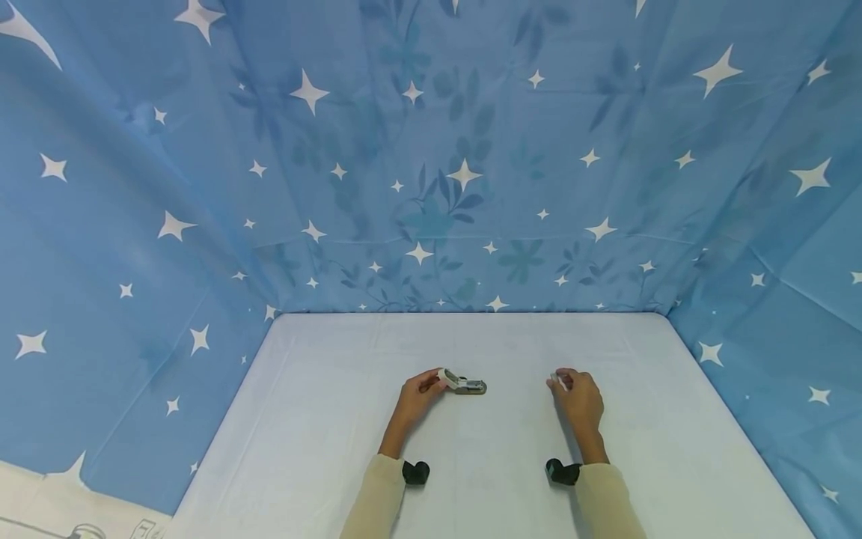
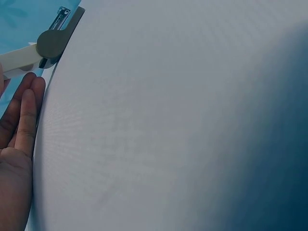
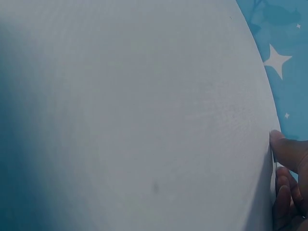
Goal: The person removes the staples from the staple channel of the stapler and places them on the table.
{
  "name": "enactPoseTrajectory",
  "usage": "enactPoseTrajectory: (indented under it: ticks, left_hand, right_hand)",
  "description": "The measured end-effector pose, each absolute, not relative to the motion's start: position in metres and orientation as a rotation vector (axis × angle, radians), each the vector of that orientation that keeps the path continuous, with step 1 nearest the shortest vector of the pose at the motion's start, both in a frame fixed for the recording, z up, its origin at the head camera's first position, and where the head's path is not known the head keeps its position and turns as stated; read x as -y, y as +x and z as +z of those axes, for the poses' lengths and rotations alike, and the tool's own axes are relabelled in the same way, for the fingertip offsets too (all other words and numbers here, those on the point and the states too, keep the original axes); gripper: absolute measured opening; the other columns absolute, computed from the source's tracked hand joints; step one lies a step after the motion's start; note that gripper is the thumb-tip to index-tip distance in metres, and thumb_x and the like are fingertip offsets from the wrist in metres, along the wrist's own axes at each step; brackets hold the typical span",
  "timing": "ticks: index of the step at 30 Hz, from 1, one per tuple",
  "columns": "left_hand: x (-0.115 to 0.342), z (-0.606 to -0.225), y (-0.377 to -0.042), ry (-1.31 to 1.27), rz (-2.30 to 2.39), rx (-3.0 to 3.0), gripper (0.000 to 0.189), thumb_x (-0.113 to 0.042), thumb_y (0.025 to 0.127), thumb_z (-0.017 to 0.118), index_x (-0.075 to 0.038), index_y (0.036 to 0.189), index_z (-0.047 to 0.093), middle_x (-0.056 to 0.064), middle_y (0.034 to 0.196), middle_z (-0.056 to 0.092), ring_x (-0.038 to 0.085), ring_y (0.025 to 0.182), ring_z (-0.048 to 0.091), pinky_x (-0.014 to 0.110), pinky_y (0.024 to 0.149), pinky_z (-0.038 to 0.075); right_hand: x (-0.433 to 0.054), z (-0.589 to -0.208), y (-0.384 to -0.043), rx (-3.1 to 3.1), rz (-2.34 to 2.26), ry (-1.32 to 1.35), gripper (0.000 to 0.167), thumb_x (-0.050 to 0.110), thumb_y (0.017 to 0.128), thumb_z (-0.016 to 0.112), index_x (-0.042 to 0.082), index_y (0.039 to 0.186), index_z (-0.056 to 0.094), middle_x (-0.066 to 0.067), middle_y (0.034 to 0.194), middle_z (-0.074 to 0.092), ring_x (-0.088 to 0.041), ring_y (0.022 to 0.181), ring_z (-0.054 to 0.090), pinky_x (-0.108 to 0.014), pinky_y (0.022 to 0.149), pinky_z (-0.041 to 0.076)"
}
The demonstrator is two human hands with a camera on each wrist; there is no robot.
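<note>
A small stapler (image 1: 469, 386) lies on the white table with its cream top cover swung up and back, so its metal staple channel is exposed. My left hand (image 1: 416, 398) holds the raised cover between thumb and fingers. In the left wrist view the stapler (image 2: 52, 44) shows its round hinge and metal channel at the upper left, beside the fingers of the left hand (image 2: 20, 130). To the right and apart from the stapler, my right hand (image 1: 581, 400) pinches a small greyish strip (image 1: 556, 379), its kind too small to tell. In the right wrist view, the right hand (image 3: 291, 178) mostly hides it.
The white table (image 1: 512, 479) is bounded at the back and sides by a blue curtain (image 1: 431, 150) with white stars. Black wrist mounts (image 1: 416, 472) sit at both cuffs. At the lower left a pale cloth with line drawings (image 1: 81, 516) shows.
</note>
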State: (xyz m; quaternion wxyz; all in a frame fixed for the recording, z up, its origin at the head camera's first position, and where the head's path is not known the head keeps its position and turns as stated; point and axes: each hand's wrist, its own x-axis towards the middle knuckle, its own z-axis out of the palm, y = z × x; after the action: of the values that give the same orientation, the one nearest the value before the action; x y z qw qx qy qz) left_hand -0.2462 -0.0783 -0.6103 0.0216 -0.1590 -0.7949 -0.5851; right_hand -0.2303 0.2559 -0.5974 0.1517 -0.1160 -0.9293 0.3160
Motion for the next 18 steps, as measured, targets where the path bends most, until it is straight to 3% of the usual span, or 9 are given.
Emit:
enactPoseTrajectory:
  ticks: [9, 18]
  left_hand:
    - [0.074, -0.589, -0.238, -0.43, -1.828, 2.515, 0.035, -0.012, 0.097, 0.061, 0.007, 0.126, 0.061, 0.023, 0.111, 0.069, 0.034, 0.102, 0.066, 0.024, 0.084, 0.053]
    - [0.077, -0.568, -0.226, -0.46, -1.832, 2.535, 0.036, -0.013, 0.097, 0.06, 0.008, 0.127, 0.06, 0.023, 0.112, 0.069, 0.033, 0.104, 0.066, 0.026, 0.087, 0.054]
  right_hand:
    - [-0.257, -0.599, -0.23, 2.659, 0.922, -0.348, 0.029, 0.02, 0.086, 0.075, 0.001, 0.107, 0.07, -0.019, 0.096, 0.065, -0.033, 0.088, 0.062, -0.045, 0.073, 0.049]
    - [-0.257, -0.596, -0.228, 2.648, 1.02, -0.373, 0.033, 0.019, 0.086, 0.073, -0.003, 0.11, 0.069, -0.021, 0.099, 0.065, -0.034, 0.091, 0.061, -0.046, 0.076, 0.047]
